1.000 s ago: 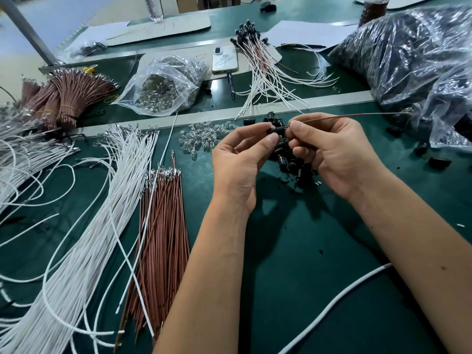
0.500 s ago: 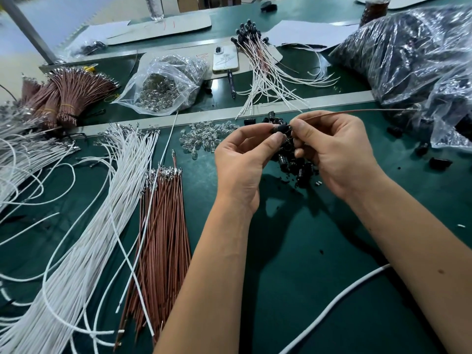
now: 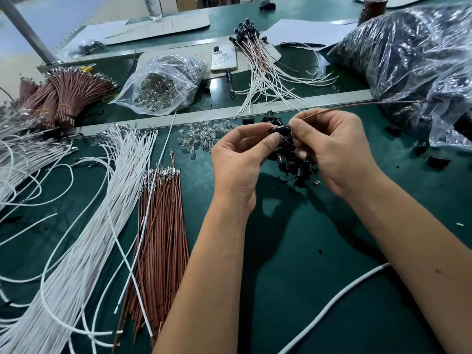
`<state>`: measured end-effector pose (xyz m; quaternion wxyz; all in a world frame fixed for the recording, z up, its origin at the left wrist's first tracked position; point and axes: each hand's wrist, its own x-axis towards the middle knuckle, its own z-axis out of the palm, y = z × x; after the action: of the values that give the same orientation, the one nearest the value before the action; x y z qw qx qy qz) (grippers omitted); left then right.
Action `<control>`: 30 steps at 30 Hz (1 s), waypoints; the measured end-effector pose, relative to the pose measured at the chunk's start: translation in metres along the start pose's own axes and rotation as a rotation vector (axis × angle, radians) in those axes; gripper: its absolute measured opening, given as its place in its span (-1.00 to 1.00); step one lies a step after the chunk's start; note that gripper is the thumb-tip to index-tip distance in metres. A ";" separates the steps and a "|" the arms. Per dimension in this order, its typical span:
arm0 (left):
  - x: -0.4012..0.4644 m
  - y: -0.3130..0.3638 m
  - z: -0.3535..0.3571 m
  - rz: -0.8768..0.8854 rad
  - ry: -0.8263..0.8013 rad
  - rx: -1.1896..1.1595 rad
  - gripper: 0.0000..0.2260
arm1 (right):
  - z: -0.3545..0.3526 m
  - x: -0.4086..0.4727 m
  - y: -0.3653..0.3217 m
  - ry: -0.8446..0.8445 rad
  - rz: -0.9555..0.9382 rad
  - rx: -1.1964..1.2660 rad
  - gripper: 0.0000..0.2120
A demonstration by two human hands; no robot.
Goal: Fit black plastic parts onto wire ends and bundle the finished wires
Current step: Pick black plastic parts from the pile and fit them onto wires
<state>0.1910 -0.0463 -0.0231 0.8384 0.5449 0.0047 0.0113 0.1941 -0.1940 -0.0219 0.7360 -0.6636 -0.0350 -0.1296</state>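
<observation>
My left hand (image 3: 240, 159) pinches a small black plastic part (image 3: 280, 129) between thumb and fingertips. My right hand (image 3: 334, 149) pinches a thin brown wire (image 3: 357, 106) right at that part, and the wire runs off to the right toward the big bag. Under both hands lies a heap of loose black parts (image 3: 296, 164). A row of brown wires (image 3: 161, 226) and a wide sheaf of white wires (image 3: 84, 226) lie to the left. Finished wires with black ends (image 3: 255, 52) fan out at the back.
A clear bag of small glass bulbs (image 3: 158, 88) and a loose bulb pile (image 3: 201, 136) lie behind my left hand. A large bag of black parts (image 3: 413, 60) fills the right rear. Tied brown wire bundles (image 3: 63, 95), a phone (image 3: 224, 58), a white cable (image 3: 337, 302) lie around.
Both hands have risen slightly and my right hand has pressed closer to the black part; the brown wire's free end has tilted up a little.
</observation>
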 end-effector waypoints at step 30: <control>-0.002 -0.001 0.005 0.092 0.062 0.094 -0.84 | 0.002 -0.005 -0.001 0.047 -0.120 -0.215 -0.88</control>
<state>0.1888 -0.0515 -0.0220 0.8100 0.5826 0.0063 0.0665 0.1894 -0.1914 -0.0216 0.6522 -0.7321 -0.0434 -0.1920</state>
